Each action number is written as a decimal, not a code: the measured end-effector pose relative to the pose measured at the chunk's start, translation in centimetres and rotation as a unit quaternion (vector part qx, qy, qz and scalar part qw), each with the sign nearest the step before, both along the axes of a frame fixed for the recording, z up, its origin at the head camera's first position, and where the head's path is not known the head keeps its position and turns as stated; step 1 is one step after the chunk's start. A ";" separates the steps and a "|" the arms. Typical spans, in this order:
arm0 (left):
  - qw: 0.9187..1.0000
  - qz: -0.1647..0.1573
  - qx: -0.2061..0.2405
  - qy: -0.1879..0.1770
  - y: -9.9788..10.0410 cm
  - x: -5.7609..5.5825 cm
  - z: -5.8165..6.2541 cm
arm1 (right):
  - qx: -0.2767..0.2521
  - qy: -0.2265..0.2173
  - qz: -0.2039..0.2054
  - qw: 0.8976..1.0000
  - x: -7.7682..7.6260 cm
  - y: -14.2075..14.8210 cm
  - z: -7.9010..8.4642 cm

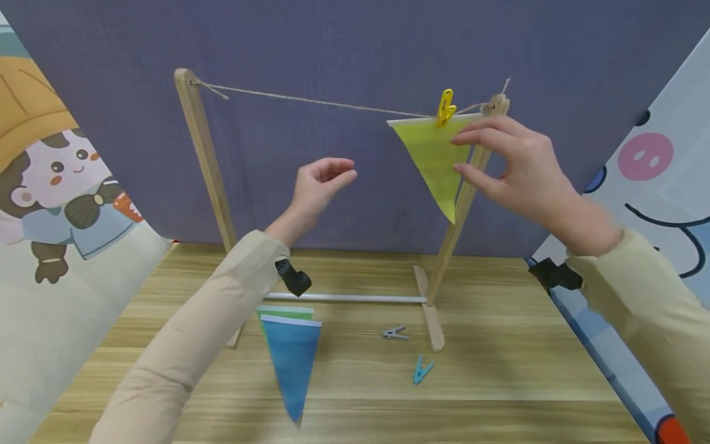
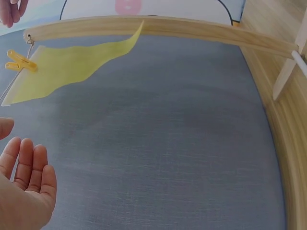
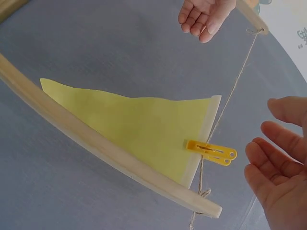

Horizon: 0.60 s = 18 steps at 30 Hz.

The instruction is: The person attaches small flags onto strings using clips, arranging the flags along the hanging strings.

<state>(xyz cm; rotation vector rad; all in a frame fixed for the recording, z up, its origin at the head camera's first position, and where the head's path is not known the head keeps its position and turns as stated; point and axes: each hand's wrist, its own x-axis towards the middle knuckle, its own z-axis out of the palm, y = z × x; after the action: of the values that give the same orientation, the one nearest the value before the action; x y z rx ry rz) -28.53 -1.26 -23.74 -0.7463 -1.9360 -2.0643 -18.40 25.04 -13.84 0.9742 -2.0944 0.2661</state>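
A yellow pennant hangs from a twine line, fastened at its white top edge by a yellow clothespin. My right hand is raised in front of the right post, fingertips overlapping the pennant's right edge in the head view. In the right wrist view that hand stands apart from the clothespin, fingers loosely bent and holding nothing. My left hand hovers below the middle of the line, with empty, relaxed fingers. The left wrist view shows its palm below the pennant.
The line runs between two wooden posts joined low down by a white rod. On the wooden table lie a blue pennant over a green pennant, a grey clothespin and a teal clothespin.
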 end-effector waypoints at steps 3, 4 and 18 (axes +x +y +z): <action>1.000 0.000 -0.002 0.003 -0.2 0.2 -0.3 | -0.005 -0.004 0.002 1.000 0.1 0.1 -0.5; 1.000 0.000 -0.002 0.002 -0.3 0.3 -0.4 | -0.004 -0.004 0.001 1.000 0.2 0.1 -0.6; 1.000 0.011 -0.004 -0.014 -1.6 1.2 -1.5 | -0.020 -0.019 0.026 0.999 1.2 0.3 -3.1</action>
<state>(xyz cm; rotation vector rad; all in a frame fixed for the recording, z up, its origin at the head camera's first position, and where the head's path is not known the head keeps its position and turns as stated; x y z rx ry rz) -27.33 -2.88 -25.25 -0.6978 -1.9604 -2.0658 -17.23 25.32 -16.92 1.0091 -2.0913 0.3536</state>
